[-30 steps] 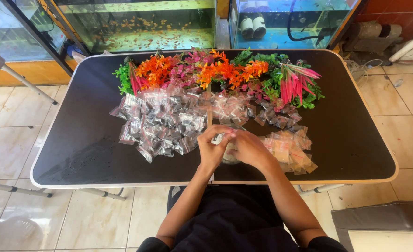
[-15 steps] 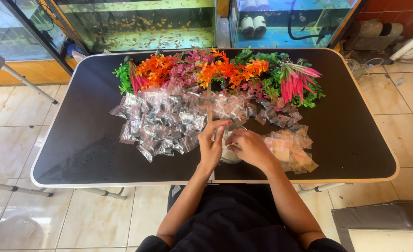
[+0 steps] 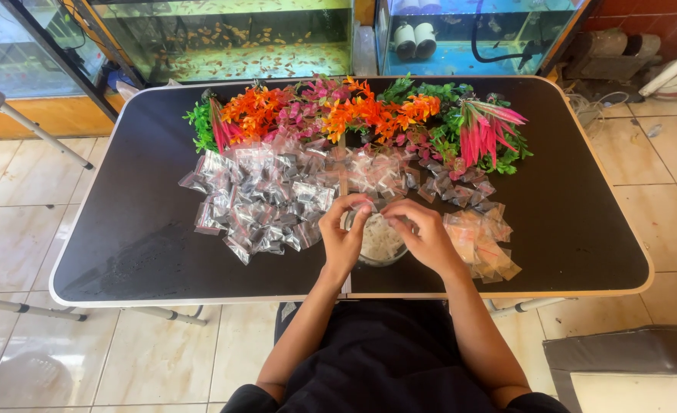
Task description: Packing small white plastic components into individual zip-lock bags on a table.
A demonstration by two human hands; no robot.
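Left hand: the left hand, just below frame centre, has its fingers curled in and its fingertips pinched on a small clear bag.
Right hand: the right hand meets it from the right, its fingers likewise closed on the same bag.
Small clear bag: held between both hands just above the bowl; what it holds is too small to tell.
Bowl: a clear round bowl of pale grains, under the hands near the table's front edge.
Filled packets: a broad heap of shiny clear packets lies left of centre, spreading right towards the plants.
Empty bags: a small stack of clear pinkish bags sits just right of the right hand.
Plants: a row of orange, pink, red and green plastic plants lines the far side.
Table: a black table with a pale rim; bare black surface at both the left and right ends.
Tanks: fish tanks run along the top of the frame.
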